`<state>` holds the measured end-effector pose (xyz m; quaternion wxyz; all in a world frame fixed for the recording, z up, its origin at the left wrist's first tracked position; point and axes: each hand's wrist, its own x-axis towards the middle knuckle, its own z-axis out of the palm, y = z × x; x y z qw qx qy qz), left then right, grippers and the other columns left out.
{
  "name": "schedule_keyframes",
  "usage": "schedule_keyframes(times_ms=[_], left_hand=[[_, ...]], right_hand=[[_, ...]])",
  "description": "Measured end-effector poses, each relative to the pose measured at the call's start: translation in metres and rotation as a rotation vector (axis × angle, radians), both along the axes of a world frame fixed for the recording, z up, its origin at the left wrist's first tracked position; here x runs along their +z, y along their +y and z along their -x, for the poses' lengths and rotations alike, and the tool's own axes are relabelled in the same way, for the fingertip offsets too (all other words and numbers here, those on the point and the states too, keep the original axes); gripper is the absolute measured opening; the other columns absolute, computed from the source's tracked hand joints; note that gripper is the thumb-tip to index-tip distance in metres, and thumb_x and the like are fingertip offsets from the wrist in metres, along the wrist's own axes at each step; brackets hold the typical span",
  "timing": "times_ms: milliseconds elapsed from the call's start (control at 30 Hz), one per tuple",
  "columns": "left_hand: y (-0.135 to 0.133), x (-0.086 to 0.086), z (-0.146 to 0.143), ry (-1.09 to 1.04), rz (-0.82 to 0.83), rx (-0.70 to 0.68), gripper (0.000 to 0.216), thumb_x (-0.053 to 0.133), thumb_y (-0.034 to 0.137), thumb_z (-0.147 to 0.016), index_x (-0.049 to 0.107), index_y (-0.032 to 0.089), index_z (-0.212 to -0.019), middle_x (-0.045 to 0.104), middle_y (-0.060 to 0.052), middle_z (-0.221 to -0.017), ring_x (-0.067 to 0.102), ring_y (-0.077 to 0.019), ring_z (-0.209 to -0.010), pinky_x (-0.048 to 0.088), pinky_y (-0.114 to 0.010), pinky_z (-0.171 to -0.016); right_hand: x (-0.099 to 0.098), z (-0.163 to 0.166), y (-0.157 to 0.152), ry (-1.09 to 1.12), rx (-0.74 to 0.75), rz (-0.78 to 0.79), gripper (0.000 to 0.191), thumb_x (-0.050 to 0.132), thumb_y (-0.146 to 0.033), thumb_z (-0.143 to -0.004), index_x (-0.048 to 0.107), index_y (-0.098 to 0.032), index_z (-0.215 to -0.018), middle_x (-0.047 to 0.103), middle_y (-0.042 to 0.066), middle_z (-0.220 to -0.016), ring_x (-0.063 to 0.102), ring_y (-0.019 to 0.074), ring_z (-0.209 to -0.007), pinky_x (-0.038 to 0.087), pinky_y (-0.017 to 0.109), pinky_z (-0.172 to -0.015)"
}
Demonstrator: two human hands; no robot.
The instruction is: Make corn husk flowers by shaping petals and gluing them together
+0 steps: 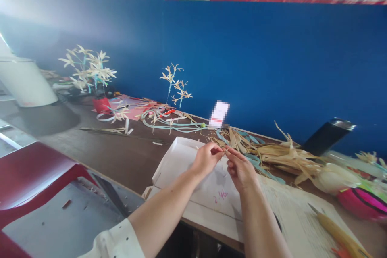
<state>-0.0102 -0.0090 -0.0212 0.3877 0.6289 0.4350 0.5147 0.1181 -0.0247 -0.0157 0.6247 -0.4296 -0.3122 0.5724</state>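
My left hand (pixel 208 158) and my right hand (pixel 241 169) meet fingertip to fingertip above a shallow white cardboard box lid (pixel 178 155). Both hands are closed in a pinch on a thin strip of dried husk (pixel 224 150) held between them. The strip is small and mostly hidden by my fingers. Just beyond my hands lies a heap of dried corn husk strips (pixel 272 154) mixed with pale blue ribbon pieces.
A brown table (pixel 121 153) runs along a blue wall. On it stand husk flowers in a red pot (pixel 101 105), a smaller flower sprig (pixel 177 86), ribbon loops (pixel 169 123), a black cylinder (pixel 328 135) and a pink bowl (pixel 361 203). A red chair (pixel 33 173) is left.
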Motion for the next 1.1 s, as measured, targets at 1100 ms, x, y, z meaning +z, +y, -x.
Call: schedule_keyframes(times_ms=[1100], left_hand=[[-0.001, 0.004, 0.0027, 0.121, -0.256, 0.078, 0.018, 0.048, 0.024, -0.084, 0.064, 0.017, -0.089, 0.063, -0.004, -0.085, 0.058, -0.014, -0.08, 0.045, -0.024, -0.075]], right_hand=[[-0.0023, 0.0001, 0.0024, -0.047, -0.186, 0.012, 0.034, 0.08, -0.033, -0.054, 0.069, -0.018, -0.081, 0.067, 0.004, -0.086, 0.038, 0.0009, -0.043, 0.024, 0.013, -0.032]])
